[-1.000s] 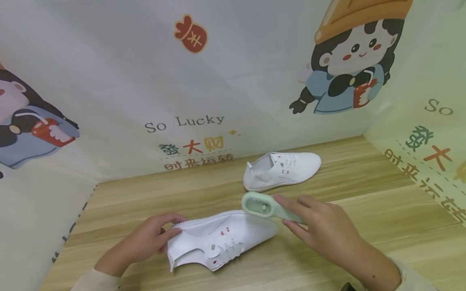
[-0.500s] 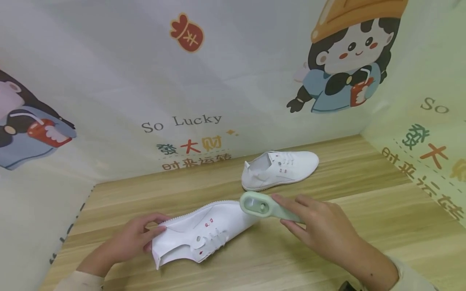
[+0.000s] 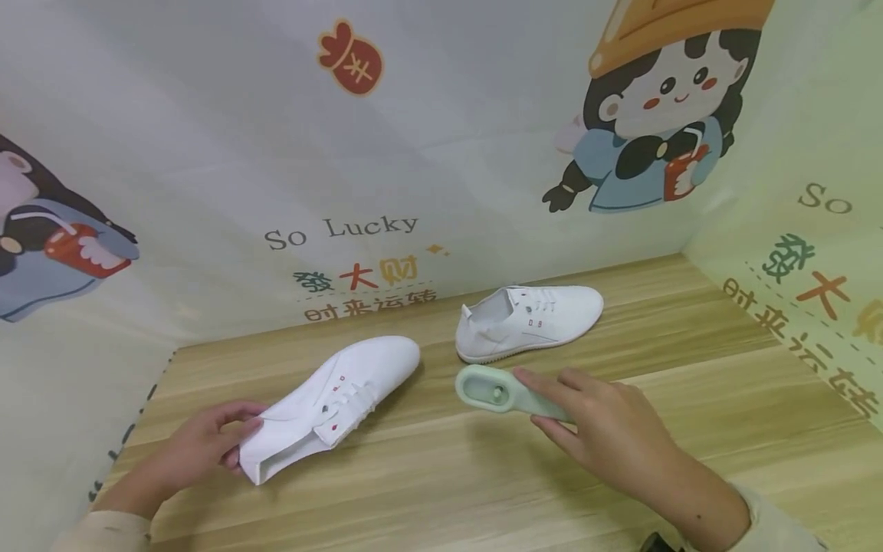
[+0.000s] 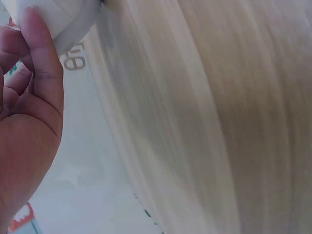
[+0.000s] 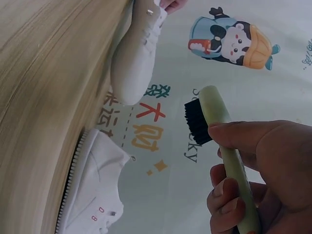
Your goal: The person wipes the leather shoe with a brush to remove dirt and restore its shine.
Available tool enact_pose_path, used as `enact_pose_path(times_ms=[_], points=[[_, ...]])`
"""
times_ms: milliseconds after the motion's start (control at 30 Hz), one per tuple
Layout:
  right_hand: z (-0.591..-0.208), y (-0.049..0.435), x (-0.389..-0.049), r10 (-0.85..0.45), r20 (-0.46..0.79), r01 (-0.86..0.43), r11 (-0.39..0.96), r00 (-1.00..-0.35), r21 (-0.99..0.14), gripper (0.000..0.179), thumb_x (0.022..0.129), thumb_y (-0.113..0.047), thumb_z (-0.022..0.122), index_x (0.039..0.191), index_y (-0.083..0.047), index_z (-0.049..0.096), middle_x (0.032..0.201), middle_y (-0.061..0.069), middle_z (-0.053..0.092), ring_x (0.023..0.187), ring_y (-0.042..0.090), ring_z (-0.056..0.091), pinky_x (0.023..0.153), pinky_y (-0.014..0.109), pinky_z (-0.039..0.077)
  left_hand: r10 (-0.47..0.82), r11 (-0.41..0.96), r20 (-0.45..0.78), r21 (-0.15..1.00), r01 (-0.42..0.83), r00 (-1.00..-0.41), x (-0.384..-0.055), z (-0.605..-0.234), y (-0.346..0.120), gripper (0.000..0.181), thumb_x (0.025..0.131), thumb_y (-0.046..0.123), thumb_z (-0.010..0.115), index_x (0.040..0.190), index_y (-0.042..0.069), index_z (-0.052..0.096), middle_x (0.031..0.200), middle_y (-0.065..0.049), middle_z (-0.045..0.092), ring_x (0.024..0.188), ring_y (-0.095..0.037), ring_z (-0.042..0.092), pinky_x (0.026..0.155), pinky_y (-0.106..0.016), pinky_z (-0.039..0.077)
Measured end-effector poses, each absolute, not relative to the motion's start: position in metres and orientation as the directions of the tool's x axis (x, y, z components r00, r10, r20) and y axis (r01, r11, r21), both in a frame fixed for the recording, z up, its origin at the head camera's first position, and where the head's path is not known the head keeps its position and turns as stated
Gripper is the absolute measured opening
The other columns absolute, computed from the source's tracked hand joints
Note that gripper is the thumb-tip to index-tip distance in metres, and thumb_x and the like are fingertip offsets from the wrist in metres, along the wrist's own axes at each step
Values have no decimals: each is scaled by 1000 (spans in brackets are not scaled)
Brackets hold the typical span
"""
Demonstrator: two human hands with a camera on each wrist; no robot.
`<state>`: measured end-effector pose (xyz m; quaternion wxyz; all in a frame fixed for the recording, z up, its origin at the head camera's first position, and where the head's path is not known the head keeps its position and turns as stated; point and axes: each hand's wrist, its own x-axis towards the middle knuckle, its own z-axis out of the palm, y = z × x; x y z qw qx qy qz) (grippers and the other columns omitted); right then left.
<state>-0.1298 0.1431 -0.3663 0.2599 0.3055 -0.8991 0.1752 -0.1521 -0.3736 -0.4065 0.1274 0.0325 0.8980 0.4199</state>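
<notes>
My left hand pinches a white lace-up shoe at its heel, fingers on the sole side and thumb on the upper. The shoe is tilted, its toe pointing away to the right. In the right wrist view this shoe hangs toe down in the picture. A pale green brush with black bristles is gripped by its handle in my right hand. In the head view the bristles are hidden under the brush head. The brush is apart from both shoes.
A second white shoe stands upright on the wood-grain table, near the back. Behind it rises a pale printed cloth wall with cartoon figures and lettering. Similar cloth closes off the left and right sides.
The left hand has moved the shoe left and away from under the brush, turning it so its toe now points further back. The right hand and brush have stayed nearly still.
</notes>
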Motion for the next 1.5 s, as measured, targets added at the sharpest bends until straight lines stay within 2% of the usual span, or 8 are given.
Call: enact_pose_path(times_ms=[367, 633, 800, 1067, 1167, 1300, 1400, 1500], points=[[-378, 146, -138, -466, 443, -595, 774, -766, -215, 51, 79, -23, 86, 127, -25, 69, 96, 0, 72, 66, 4, 60, 53, 20, 45, 132, 599, -310, 782, -173, -942, -160, -413, -392, 61, 105, 32, 52, 148, -8, 37, 78, -1, 53, 68, -10, 57, 67, -29, 57], [-382, 145, -142, -482, 385, -587, 777, -787, -226, 52, 80, -24, 85, 129, -28, 67, 100, 2, 73, 67, 5, 60, 53, 21, 45, 141, 605, -346, 772, -196, -928, -168, -413, -398, 61, 106, 32, 49, 147, -11, 35, 83, -4, 58, 65, -9, 54, 60, -26, 52], [-383, 144, -142, -487, 374, -588, 775, -790, -233, 53, 80, -24, 85, 129, -26, 67, 98, 3, 74, 65, 5, 59, 53, 20, 45, 128, 615, -357, 760, -209, -925, -168, -418, -402, 49, 107, 18, 43, 146, -11, 37, 84, -3, 59, 64, -9, 53, 58, -25, 50], [-383, 144, -143, -490, 362, -586, 776, -793, -233, 52, 80, -24, 84, 129, -25, 68, 99, 4, 74, 67, 6, 61, 54, 22, 48, 66, 581, -388, 764, -280, -919, -163, -421, -408, 40, 107, 21, 43, 143, 6, 52, 94, -2, 62, 77, -15, 60, 65, -30, 54], [-384, 145, -143, -495, 356, -588, 776, -792, -229, 51, 80, -24, 84, 129, -26, 68, 101, 4, 75, 68, 6, 62, 54, 23, 48, 22, 591, -377, 752, -292, -926, -159, -419, -410, 40, 107, 24, 44, 142, 9, 54, 97, 1, 62, 81, -15, 61, 67, -31, 54], [-383, 147, -143, -497, 337, -581, 781, -800, -228, 51, 81, -25, 84, 129, -26, 68, 103, 5, 75, 71, 8, 64, 56, 26, 51, -47, 652, -290, 716, -249, -956, -156, -414, -405, 46, 107, 33, 44, 143, 4, 51, 98, 1, 63, 79, -11, 59, 65, -30, 52], [-381, 148, -143, -498, 326, -577, 787, -804, -220, 51, 81, -25, 84, 129, -25, 68, 104, 6, 75, 73, 11, 67, 58, 28, 53, -112, 773, -91, 617, -144, -990, -155, -403, -391, 44, 107, 37, 43, 134, 5, 58, 106, -8, 67, 80, -11, 59, 60, -28, 49], [-378, 150, -143, -500, 315, -575, 787, -807, -223, 50, 81, -25, 84, 129, -24, 68, 104, 6, 75, 75, 12, 68, 59, 30, 55, -122, 872, 152, 489, -33, -981, -155, -387, -369, 37, 106, 33, 45, 123, 8, 65, 113, -16, 67, 85, -15, 60, 57, -26, 46]])
